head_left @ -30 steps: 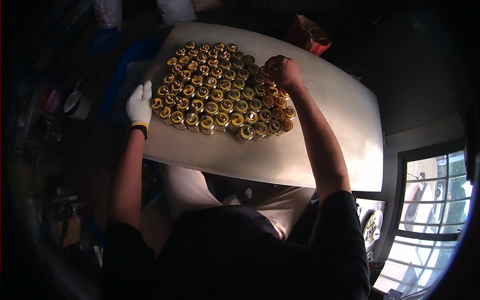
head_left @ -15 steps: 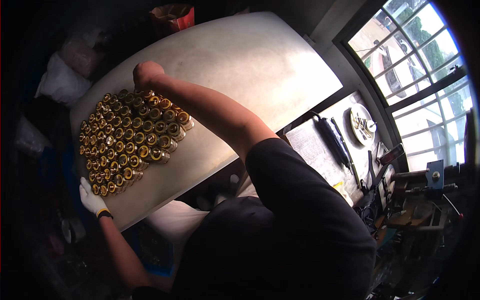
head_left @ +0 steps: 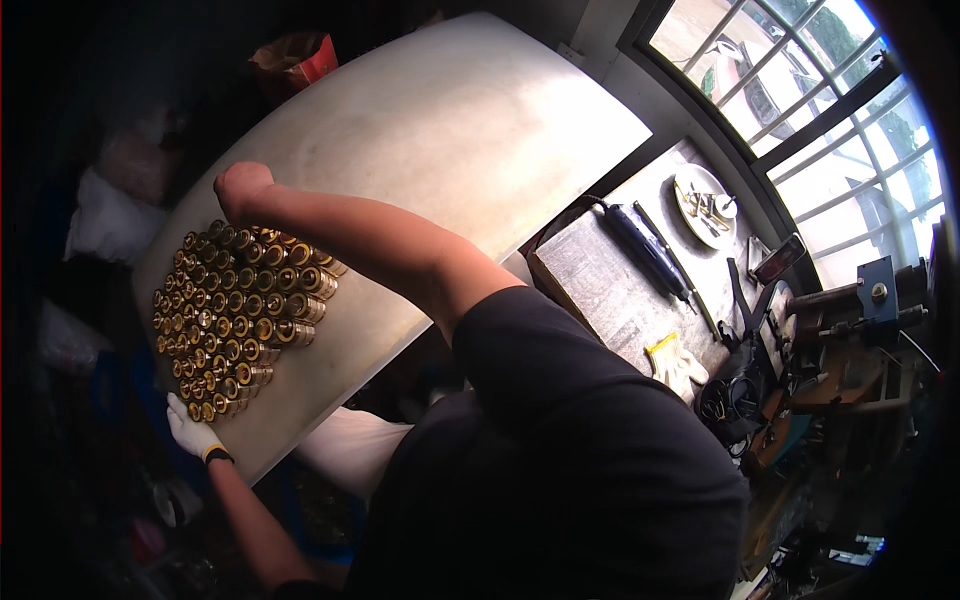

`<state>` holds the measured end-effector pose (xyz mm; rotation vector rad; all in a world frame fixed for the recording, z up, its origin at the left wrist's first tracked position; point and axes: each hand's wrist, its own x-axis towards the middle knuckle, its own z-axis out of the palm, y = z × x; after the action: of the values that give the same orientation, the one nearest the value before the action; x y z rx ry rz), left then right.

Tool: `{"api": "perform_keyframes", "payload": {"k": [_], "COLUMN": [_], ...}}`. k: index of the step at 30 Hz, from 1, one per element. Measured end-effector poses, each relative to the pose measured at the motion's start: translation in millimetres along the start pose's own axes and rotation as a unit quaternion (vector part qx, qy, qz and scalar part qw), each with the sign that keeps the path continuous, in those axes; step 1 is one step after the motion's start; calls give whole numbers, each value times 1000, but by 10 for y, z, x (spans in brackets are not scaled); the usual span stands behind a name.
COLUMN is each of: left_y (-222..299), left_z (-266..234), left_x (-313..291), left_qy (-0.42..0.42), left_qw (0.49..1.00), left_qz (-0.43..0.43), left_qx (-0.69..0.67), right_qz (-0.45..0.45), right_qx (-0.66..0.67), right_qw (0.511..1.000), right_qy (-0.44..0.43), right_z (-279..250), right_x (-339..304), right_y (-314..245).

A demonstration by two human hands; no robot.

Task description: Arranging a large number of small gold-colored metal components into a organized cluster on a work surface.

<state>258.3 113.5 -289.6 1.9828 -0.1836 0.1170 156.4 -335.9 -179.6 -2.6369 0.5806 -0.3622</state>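
Observation:
Many brass-coloured cylindrical fittings (head_left: 228, 305) stand packed together on the left part of a pale tabletop (head_left: 480, 130). My left hand (head_left: 192, 428), in a white glove, lies at the near left end of the group. Its fingers look stretched along the outermost fittings, touching or almost touching them. My bare right hand (head_left: 243, 188) reaches across to the far side of the group. It is bent at the wrist, and its fingers are hidden from view. My right forearm passes over the right edge of the fittings and hides some of them.
On a side bench (head_left: 590, 265) to the right lie a dark long-bodied tool (head_left: 645, 245), a white plate (head_left: 690, 190) with small metal pieces and a work glove (head_left: 677, 365). Machinery (head_left: 880, 300) stands beyond, below a barred window. A red bag (head_left: 318, 65) sits past the tabletop's far edge.
The whole view has shifted, so the table and fittings sit lower and further left. My right hand remains by the far edge of the group; my left hand stays at its near end.

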Motion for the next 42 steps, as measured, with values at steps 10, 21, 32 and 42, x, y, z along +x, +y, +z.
{"api": "perform_keyframes", "payload": {"k": [10,21,32,42], "left_y": [-154,-43,-31,-26], "left_z": [12,10,3,9], "left_x": [-3,-8,-16,-23], "left_qy": [87,91,83,88], "left_qw": [987,982,983,985], "left_qz": [38,14,14,25], "left_qx": [128,165,162,148], "right_qz": [-110,-82,-135,-226], "right_qx": [41,37,10,7], "right_qw": [984,995,991,973], "right_qy": [134,52,13,49], "right_z": [-930,-219,-221,-240], "right_x": [-669,-438,-455,-543], "right_y": [907,759,734,841]}}
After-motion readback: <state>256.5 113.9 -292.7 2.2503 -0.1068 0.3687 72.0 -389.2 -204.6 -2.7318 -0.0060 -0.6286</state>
